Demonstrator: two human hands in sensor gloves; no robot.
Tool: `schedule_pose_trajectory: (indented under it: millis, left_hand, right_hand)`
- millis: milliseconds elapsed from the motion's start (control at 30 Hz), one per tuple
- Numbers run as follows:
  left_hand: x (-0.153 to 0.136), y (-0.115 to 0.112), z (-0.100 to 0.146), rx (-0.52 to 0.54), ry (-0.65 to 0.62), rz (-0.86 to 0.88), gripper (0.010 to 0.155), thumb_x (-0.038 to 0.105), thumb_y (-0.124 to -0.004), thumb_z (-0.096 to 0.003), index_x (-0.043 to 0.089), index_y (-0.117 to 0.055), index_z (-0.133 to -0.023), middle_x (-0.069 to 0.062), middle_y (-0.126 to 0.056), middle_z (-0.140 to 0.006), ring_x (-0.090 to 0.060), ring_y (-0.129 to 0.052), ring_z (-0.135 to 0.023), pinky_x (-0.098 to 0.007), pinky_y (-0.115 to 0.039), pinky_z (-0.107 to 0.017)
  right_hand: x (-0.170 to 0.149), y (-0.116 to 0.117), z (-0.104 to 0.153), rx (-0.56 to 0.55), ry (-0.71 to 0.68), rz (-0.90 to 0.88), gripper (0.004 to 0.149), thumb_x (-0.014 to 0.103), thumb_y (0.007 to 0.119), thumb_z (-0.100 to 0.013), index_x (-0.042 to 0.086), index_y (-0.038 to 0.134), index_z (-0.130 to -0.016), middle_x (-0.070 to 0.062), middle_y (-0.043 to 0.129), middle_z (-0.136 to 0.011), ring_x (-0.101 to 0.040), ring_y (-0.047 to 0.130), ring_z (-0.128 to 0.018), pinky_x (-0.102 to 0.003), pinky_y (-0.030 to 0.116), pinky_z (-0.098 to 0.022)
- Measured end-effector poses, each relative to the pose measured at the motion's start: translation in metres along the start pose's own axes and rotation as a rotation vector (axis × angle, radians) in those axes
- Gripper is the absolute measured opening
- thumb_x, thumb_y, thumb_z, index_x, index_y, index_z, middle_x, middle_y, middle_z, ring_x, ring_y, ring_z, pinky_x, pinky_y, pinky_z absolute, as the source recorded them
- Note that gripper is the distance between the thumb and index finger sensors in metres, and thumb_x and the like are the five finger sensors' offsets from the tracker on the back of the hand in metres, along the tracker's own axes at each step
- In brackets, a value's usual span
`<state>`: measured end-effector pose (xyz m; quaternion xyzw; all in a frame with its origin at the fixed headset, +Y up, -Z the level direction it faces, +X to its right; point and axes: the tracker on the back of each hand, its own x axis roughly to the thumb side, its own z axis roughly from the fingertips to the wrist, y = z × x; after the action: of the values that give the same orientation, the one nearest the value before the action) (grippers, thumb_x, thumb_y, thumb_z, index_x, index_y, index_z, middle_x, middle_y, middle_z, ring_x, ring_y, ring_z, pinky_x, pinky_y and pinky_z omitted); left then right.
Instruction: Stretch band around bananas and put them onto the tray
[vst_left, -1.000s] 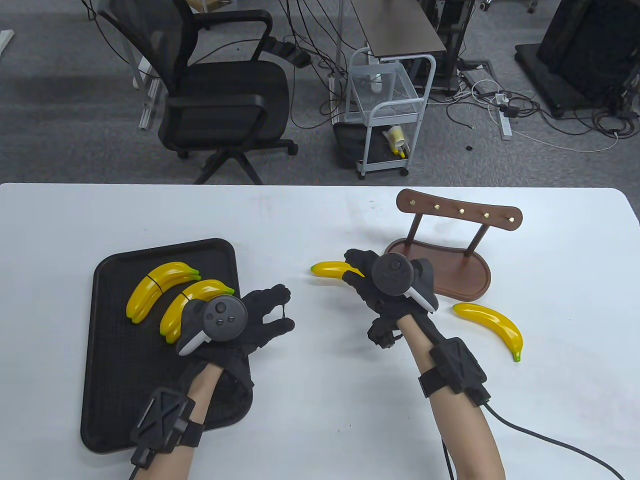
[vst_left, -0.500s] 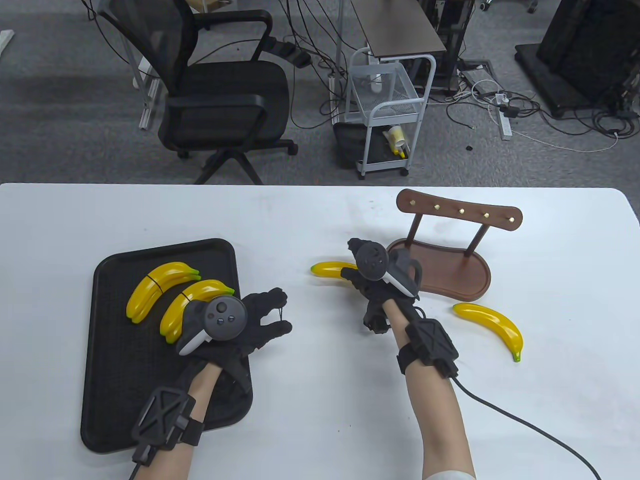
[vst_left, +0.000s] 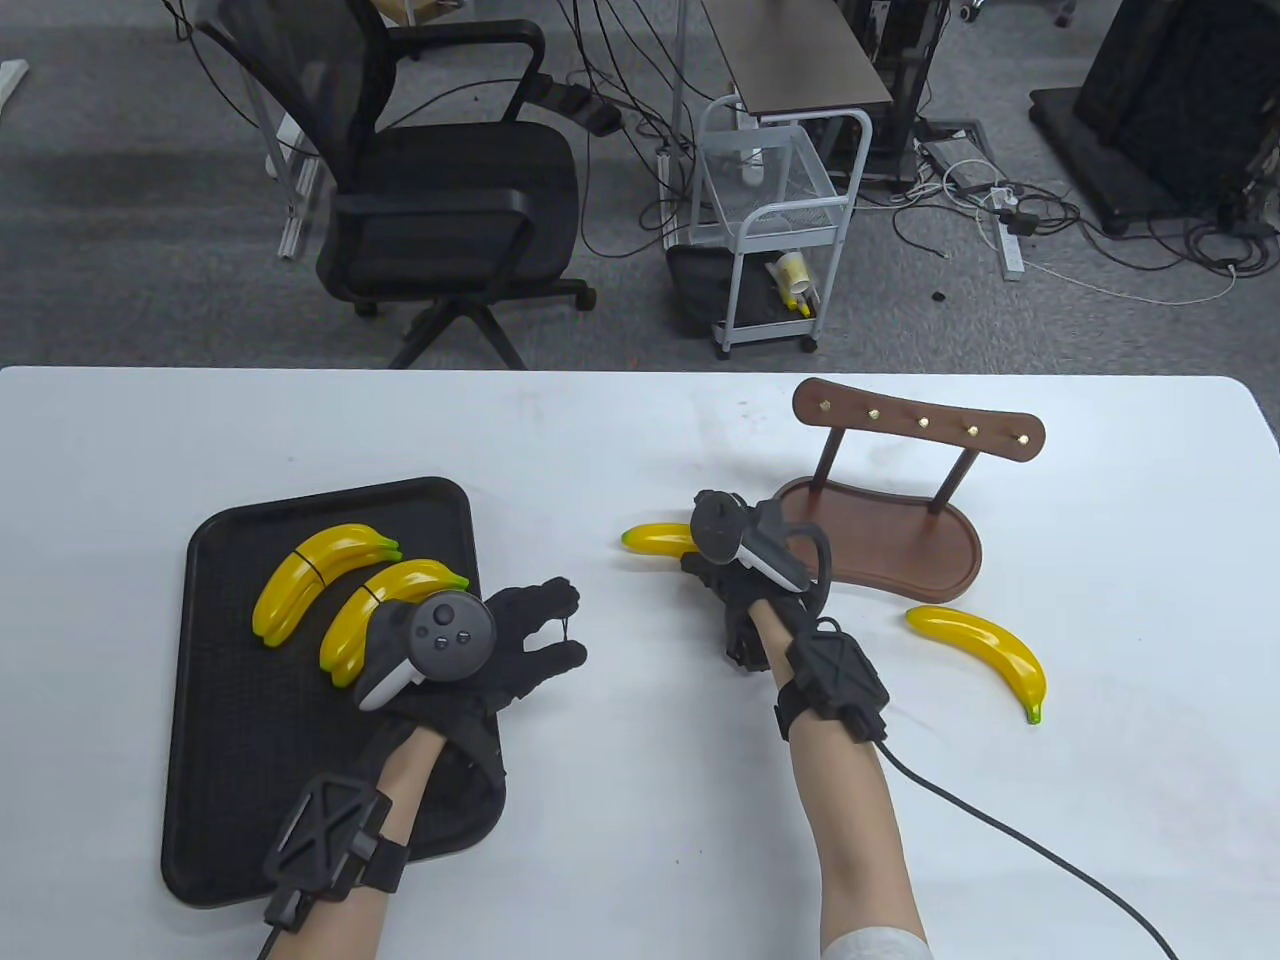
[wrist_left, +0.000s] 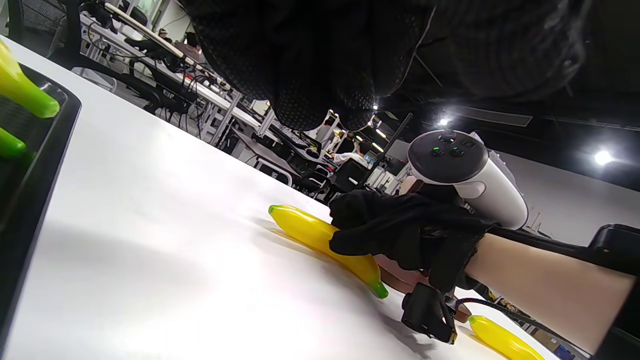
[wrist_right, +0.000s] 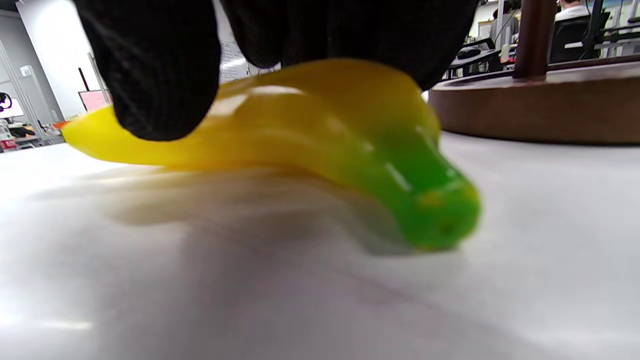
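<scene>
Both hands are busy: my right hand (vst_left: 735, 570) has closed its fingers over the loose banana (vst_left: 655, 538) lying just beside the wooden stand (vst_left: 900, 550), thumb on one side and fingers on the other, as the right wrist view shows from close by. My left hand (vst_left: 480, 640) hovers at the tray's (vst_left: 230, 700) right edge, pinching a thin dark band (vst_left: 567, 628) between thumb and fingertip (a small loop, barely visible).

Compared with a second ago, my right wrist has rolled over and the forearm swung in, so a hand that merely covered the banana now grips it. I judge the lift comes next, bringing it towards the band. My left hand has hardly stirred.

Two banded pairs (vst_left: 350, 590) already lie on the tray; another single banana (vst_left: 985, 645) waits on the table, near the stand.
</scene>
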<state>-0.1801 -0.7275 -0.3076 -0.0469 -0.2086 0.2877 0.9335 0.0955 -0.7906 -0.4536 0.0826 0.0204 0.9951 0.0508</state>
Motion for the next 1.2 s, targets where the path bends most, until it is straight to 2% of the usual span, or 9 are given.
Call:
schedule_pose_trajectory:
  millis: [300,600,833,1200]
  left_hand:
    - [0.000,-0.001,0.000,-0.002,0.000,0.007,0.068,0.059,-0.070,-0.0493,0.026,-0.060,-0.107,0.002,-0.075,-0.111,-0.025,-0.080,-0.104,-0.045,-0.063,-0.082]
    - [-0.001,-0.001,0.000,-0.005,0.002,0.011,0.068,0.059,-0.070,-0.0494,0.026,-0.060,-0.107,0.002,-0.075,-0.111,-0.025,-0.080,-0.104,-0.045,-0.063,-0.082]
    - [-0.001,-0.001,0.000,-0.004,0.003,0.015,0.067,0.059,-0.070,-0.0495,0.026,-0.060,-0.107,0.002,-0.075,-0.111,-0.025,-0.080,-0.104,-0.045,-0.063,-0.082]
    - [-0.002,0.000,0.000,-0.002,0.005,0.025,0.068,0.059,-0.070,-0.0495,0.025,-0.060,-0.107,0.002,-0.075,-0.111,-0.025,-0.080,-0.104,-0.045,-0.063,-0.082]
  right_hand:
    - [-0.003,0.006,-0.001,0.032,0.018,0.017,0.076,0.039,0.088,-0.045,0.016,0.052,-0.108,-0.012,0.065,-0.108,-0.034,0.079,-0.091,-0.045,0.079,-0.059]
    - [-0.003,0.004,0.000,-0.006,-0.002,0.024,0.071,0.036,0.090,-0.044,0.017,0.059,-0.105,-0.009,0.073,-0.103,-0.030,0.087,-0.083,-0.044,0.082,-0.056]
    - [-0.010,-0.007,0.008,-0.030,-0.037,-0.002,0.070,0.037,0.091,-0.044,0.015,0.062,-0.104,-0.011,0.076,-0.101,-0.031,0.089,-0.080,-0.044,0.083,-0.055]
    - [-0.030,-0.039,0.039,-0.088,-0.102,-0.018,0.069,0.037,0.091,-0.045,0.015,0.063,-0.103,-0.011,0.076,-0.101,-0.032,0.089,-0.080,-0.045,0.082,-0.055]
